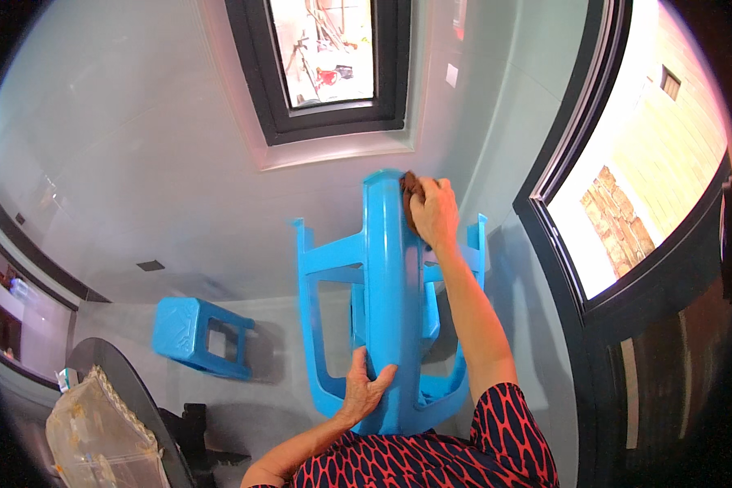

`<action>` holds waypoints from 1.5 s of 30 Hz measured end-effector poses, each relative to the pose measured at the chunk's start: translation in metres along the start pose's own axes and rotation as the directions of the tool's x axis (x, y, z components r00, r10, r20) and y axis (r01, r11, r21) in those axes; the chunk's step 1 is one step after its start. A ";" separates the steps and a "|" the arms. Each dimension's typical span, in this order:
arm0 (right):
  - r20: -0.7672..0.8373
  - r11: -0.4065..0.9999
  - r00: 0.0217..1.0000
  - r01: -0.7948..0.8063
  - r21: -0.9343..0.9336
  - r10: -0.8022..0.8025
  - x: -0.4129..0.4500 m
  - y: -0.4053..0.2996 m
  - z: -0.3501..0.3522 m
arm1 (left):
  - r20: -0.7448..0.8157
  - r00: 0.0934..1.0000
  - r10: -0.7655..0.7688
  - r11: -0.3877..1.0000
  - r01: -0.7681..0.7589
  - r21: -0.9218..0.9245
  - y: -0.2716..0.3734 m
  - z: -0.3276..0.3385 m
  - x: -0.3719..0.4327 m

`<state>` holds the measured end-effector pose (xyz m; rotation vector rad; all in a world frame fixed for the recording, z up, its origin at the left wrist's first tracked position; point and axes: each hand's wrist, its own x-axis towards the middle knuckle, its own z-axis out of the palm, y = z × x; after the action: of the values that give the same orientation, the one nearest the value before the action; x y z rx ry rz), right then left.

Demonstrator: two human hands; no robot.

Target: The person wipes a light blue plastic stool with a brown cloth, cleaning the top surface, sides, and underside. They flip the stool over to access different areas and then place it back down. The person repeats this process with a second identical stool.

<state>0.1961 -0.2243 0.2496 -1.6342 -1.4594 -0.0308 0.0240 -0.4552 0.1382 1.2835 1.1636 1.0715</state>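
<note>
A large blue plastic stool [390,274] is held tipped before me, its seat end against my body and its legs pointing away. My left hand [366,385] grips the nearest leg low down near the seat, the thumb lying across it. At the far foot of that same leg, my right hand [436,210] presses a bunched brown cloth [410,198] against the right edge. More blue plastic [428,311] shows through the gaps between the legs; whether it belongs to this stool I cannot tell.
A smaller blue stool [180,332] stands on the grey floor to the left. Nearer is a dark round table [116,360] with a lace-edged cover [100,430] on it. A dark-framed window [335,119] is ahead; another window frame [561,256] runs along the right wall.
</note>
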 end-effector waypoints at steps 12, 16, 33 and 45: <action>0.170 0.754 0.769 0.638 -0.157 -0.616 -0.057 -0.042 -0.003 | -0.001 1.000 0.030 0.999 -0.030 0.010 -0.003 -0.003 0.007; 0.570 0.425 0.498 0.864 -0.269 -0.654 -0.115 -0.053 -0.040 | -0.022 0.995 0.099 0.995 -0.100 -0.027 0.000 0.004 0.005; -0.110 0.853 0.932 0.263 -0.452 -0.345 -0.001 -0.013 -0.013 | 0.089 0.995 -0.033 0.950 0.059 -0.305 0.014 0.016 0.007; 0.101 0.873 0.871 0.486 -0.029 -0.481 -0.139 -0.053 -0.020 | -0.131 0.989 -0.073 0.988 0.053 -0.147 0.008 -0.015 0.017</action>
<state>0.1232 -0.3511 0.2150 -1.2825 -1.9249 -0.2846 0.0120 -0.4361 0.1460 1.0688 1.1979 1.1880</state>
